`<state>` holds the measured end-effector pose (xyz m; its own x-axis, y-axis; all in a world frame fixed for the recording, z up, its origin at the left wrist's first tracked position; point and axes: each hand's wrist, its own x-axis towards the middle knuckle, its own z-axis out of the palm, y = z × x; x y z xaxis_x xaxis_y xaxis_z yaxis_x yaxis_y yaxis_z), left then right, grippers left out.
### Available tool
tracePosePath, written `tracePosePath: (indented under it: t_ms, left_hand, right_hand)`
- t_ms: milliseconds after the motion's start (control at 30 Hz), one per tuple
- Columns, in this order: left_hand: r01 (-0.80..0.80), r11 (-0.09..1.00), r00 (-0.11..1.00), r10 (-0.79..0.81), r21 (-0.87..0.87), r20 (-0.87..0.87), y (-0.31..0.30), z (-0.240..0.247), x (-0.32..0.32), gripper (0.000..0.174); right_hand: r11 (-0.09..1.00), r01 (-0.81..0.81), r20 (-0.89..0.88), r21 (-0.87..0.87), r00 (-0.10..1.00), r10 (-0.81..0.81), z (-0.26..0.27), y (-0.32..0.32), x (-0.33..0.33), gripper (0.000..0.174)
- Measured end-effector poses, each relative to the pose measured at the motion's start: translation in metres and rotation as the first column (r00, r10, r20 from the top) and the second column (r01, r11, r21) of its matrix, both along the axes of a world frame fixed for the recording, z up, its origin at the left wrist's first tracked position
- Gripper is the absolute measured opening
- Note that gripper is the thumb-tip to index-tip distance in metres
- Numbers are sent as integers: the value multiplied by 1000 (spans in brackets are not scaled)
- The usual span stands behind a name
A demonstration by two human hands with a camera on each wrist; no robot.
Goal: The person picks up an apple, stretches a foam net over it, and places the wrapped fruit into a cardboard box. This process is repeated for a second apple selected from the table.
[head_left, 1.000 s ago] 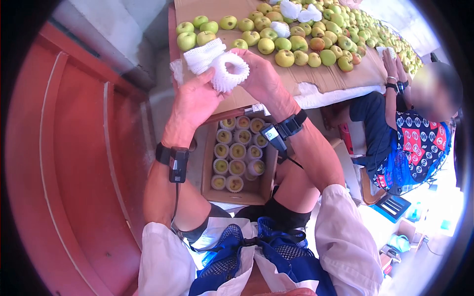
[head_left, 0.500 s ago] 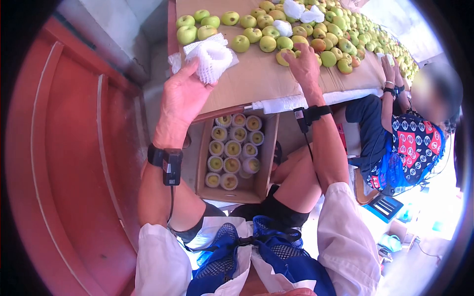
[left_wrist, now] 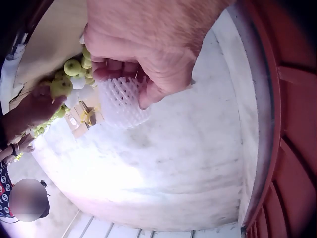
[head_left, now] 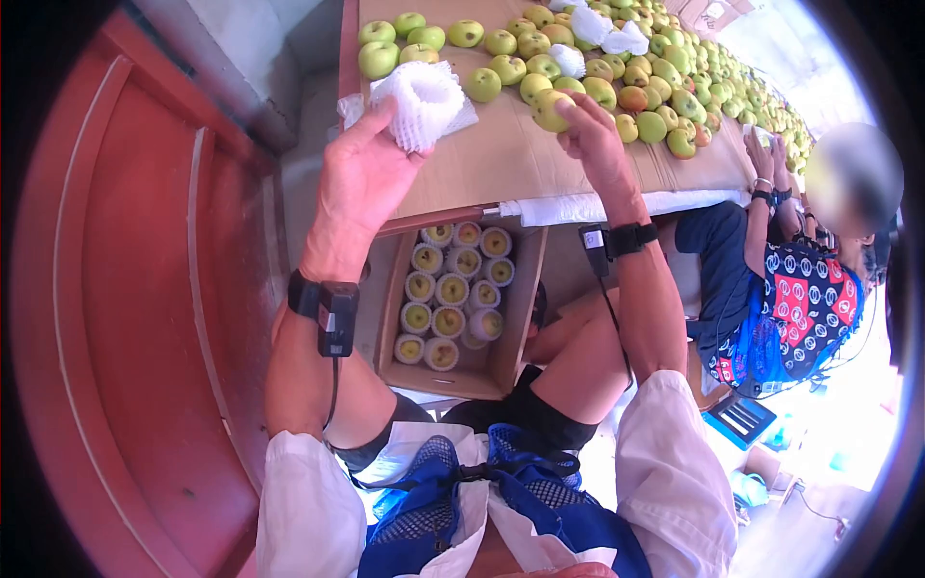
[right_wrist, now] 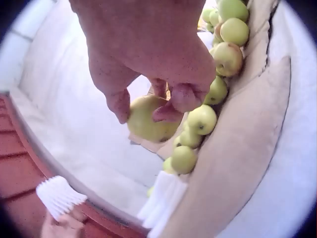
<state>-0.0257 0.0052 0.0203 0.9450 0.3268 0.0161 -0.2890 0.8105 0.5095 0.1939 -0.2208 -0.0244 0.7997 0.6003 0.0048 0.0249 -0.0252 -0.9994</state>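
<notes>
My left hand [head_left: 371, 183] holds a white foam net sleeve [head_left: 424, 104] by its side, thumb outside; the sleeve's round opening faces up. The left wrist view shows the same foam net sleeve [left_wrist: 123, 101] between thumb and fingers. In my right hand [head_left: 599, 144] a yellow-green apple [head_left: 551, 111] is pinched at the fingertips, over the cardboard-covered table. From the right wrist, this apple [right_wrist: 151, 119] shows between thumb and fingers, a row of apples behind it. More flattened foam sleeves [head_left: 461, 118] lie on the table behind my left hand.
Many green apples [head_left: 665, 72] spread over the cardboard tabletop [head_left: 482, 164]. Below the table edge, a carton [head_left: 520, 318] holds rows of apples in foam sleeves. A red panelled door [head_left: 125, 318] stands at left. Another person [head_left: 800, 299] sits at right, hands at the table.
My right hand left the sleeve, reached right to the apples and lifted one toward the middle. My left hand kept the sleeve, now turned with its opening up.
</notes>
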Motion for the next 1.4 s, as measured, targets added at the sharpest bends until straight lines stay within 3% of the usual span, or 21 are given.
tracePosePath:
  t_ms: [33,67,167,267,367,467,600,700,1000,1100,1300,1367,1400]
  left_hand:
    - [-6,1000,1000,6,-1,-4,-1,2,0,42]
    - [-10,1000,1000,10,-1,-8,-2,4,0,42]
    - [23,999,1000,-23,-39,2,1,-2,1,43]
    - [18,999,1000,-18,-45,-7,0,-2,3,43]
    - [36,998,999,-35,-48,12,0,-3,4,42]
    - [66,997,997,-64,-38,43,3,-3,5,41]
    - [-11,1000,1000,11,14,-9,-3,3,4,43]
    - [-17,1000,1000,17,5,-3,-1,2,5,44]
    - [-33,999,999,33,-22,-4,0,5,4,42]
    - [-25,999,1000,25,-20,0,2,5,3,40]
    - [-21,1000,999,21,-14,26,3,6,1,40]
    - [-29,999,999,30,-17,35,3,5,0,40]
    - [-30,999,999,30,-17,39,3,5,0,40]
  right_hand:
    - [985,-74,-206,154,973,105,7,-3,-5,47]
    - [939,-144,-254,313,940,229,9,-1,-10,37]
    - [884,-93,-375,459,881,287,14,4,-25,35]
    - [798,-178,-374,575,810,451,16,4,-29,37]
    - [856,-173,-421,488,812,404,23,6,-39,40]
    - [889,-202,-319,411,881,348,28,9,-49,44]
    - [982,-125,-331,145,929,167,15,6,-41,42]
    - [971,-238,-272,-12,936,226,19,4,-45,38]
    - [937,-314,-386,153,854,349,23,11,-52,46]
    - [890,-405,-341,209,823,455,23,10,-48,47]
    - [902,-384,-251,197,870,425,21,13,-55,51]
    - [956,-283,163,-84,942,293,8,17,-62,59]
    - [964,-182,374,-196,894,245,2,20,-65,63]
